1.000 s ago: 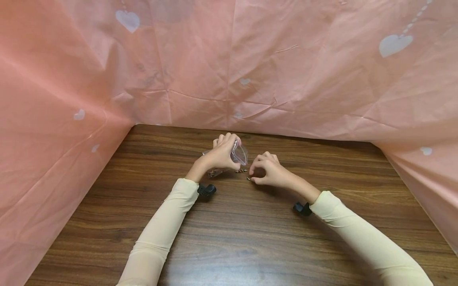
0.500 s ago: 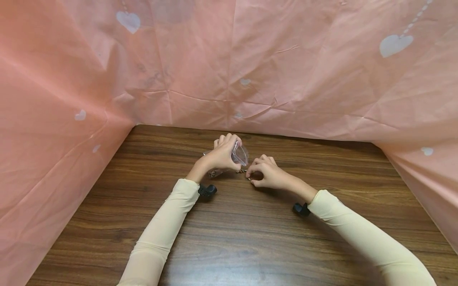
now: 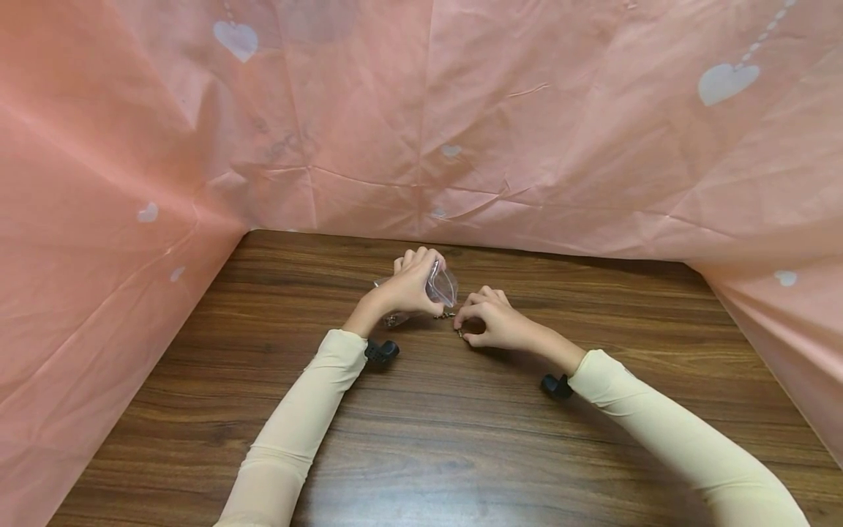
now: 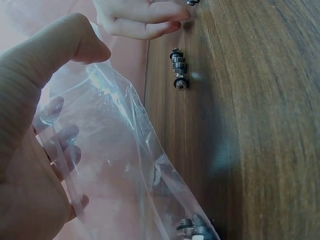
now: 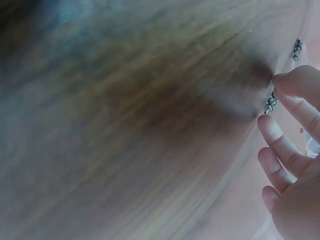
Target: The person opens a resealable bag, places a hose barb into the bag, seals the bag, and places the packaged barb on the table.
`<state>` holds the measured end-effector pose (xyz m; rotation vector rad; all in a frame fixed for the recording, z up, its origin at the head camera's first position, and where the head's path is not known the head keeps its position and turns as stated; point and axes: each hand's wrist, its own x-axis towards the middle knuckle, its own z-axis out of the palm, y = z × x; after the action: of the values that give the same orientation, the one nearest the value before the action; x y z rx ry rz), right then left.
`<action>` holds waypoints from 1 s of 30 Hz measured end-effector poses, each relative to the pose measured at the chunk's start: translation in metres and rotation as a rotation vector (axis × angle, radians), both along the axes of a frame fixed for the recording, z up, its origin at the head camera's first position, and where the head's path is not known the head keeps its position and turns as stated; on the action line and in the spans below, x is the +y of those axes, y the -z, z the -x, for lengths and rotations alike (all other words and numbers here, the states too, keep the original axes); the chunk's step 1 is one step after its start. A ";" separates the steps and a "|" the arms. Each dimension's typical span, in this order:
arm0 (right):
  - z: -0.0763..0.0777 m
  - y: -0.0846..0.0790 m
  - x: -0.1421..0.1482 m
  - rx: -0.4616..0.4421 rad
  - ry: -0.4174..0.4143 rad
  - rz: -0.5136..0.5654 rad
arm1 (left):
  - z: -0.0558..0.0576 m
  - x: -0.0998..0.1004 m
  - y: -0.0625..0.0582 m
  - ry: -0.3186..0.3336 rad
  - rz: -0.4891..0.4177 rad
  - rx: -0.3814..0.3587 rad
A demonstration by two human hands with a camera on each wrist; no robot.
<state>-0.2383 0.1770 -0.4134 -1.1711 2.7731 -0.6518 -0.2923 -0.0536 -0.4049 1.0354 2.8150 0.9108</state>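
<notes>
My left hand [image 3: 410, 284] holds a clear zip bag [image 4: 117, 145] spread at its mouth, thumb on the near side and the other fingers showing through the plastic. Small metal fittings [image 4: 192, 227] with black rings lie in the bag's lower end. Just right of the bag, my right hand [image 3: 495, 322] pinches a small threaded metal fitting [image 5: 270, 103] between thumb and fingertip, low over the table. Another such metal fitting [image 4: 179, 70], with dark rings along it, lies on the wood between the two hands, close to the bag's mouth.
The brown wood-grain table [image 3: 421, 439] runs to a pink cloth [image 3: 369, 146] with white hearts that stands behind it and on both sides. Dark camera mounts [image 3: 382, 351] sit at both wrists.
My right hand has shifted slightly left and its fingertips have closed on the small fitting. The left hand and bag have stayed almost still.
</notes>
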 end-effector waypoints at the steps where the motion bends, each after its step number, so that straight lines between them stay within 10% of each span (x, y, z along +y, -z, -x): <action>1: -0.001 -0.001 0.000 0.001 -0.003 0.000 | 0.000 0.000 0.000 0.000 0.002 0.000; 30: -0.002 0.000 0.003 0.025 0.003 -0.011 | -0.001 0.001 0.001 -0.010 0.006 0.012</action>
<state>-0.2366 0.1798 -0.4136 -1.1814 2.7955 -0.6253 -0.2916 -0.0529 -0.4061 1.0302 2.8332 0.8991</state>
